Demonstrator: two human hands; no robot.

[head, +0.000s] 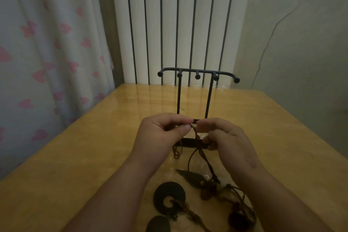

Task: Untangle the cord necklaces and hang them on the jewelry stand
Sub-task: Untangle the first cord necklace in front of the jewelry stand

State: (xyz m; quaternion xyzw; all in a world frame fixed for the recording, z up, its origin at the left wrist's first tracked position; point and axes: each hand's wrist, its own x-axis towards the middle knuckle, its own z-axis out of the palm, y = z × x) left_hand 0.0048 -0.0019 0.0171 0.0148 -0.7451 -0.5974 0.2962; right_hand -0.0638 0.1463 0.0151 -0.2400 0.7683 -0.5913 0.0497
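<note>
The left hand [163, 133] and right hand [227, 142] each pinch a brown cord [195, 133], lifted just before the stand [178, 96], likely to draw it clear of the pendants [162, 196] tangled on the near table [66, 165].

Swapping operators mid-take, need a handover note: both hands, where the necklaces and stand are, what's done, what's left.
The left hand pinches the brown cord above the table.
The right hand pinches the same cord close beside it, a second grip.
Cords trail from the hands down to a tangle on the table's near side, with the ring-shaped pendant, the leaf-shaped pendant and others partly out of frame.
The jewelry stand is upright behind the hands, all five pegs bare.
Done: nothing hung yet.
Left: finish untangling, then hang each necklace.
</note>
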